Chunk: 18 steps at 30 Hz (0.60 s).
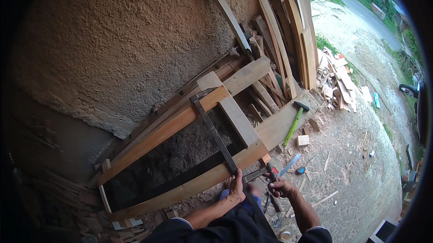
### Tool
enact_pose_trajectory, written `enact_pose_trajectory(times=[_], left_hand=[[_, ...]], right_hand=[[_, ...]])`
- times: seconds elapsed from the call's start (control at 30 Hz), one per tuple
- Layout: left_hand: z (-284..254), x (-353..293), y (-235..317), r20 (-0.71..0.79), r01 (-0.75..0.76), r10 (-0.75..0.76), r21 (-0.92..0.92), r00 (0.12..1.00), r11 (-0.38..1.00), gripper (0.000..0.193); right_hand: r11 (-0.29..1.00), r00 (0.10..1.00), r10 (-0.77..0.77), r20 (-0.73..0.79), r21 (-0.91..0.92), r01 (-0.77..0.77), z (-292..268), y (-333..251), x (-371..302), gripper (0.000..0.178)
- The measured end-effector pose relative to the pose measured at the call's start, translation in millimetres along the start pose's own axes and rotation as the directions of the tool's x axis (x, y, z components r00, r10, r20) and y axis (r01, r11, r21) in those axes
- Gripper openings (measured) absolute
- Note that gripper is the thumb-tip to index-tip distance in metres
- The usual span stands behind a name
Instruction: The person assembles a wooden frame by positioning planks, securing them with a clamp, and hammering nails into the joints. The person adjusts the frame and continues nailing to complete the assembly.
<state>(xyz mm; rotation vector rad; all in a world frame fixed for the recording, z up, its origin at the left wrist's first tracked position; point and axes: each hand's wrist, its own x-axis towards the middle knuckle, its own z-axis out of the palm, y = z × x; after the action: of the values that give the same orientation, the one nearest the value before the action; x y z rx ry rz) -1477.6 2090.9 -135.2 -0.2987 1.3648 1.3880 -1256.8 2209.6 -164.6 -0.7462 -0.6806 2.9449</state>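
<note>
A long wooden frame [176, 193] lies slanting across the scene, with two long rails joined by a crosspiece [239, 121] at its upper right end. A dark metal bar clamp [213, 130] spans the frame from the far rail to the near one. My left hand [236, 189] is closed around the clamp's bar, just beyond the near rail. My right hand [282, 188] grips the clamp's screw handle, beside the jaw on the near side. Its fingertips are partly hidden around the handle.
A green-handled hammer [294, 124] rests on a broad plank beneath the frame's end. A blue tape measure [301, 170] and a small wood block [303, 140] lie on the ground. Long boards [270, 22] lean on the rough wall [112, 40]. Scrap wood [336, 80] is heaped at right.
</note>
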Motion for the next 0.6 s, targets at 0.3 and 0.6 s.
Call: enact_pose_trajectory(times=[0.3,0.6], left_hand=[[10.0,-4.4,0.2,-0.03,0.045,-0.046,-0.049,0.998,0.998,0.057],[5.5,-0.2,-0.5,-0.045,0.064,-0.067,-0.054,0.997,0.996,0.058]], right_hand=[[0.418,0.562,-0.654,-0.507,-0.861,-0.29,54.5,21.2,10.5,0.077],[0.991,0.99,-0.111,-0.088,-0.082,0.103,1.3,16.8,2.3,0.081]])
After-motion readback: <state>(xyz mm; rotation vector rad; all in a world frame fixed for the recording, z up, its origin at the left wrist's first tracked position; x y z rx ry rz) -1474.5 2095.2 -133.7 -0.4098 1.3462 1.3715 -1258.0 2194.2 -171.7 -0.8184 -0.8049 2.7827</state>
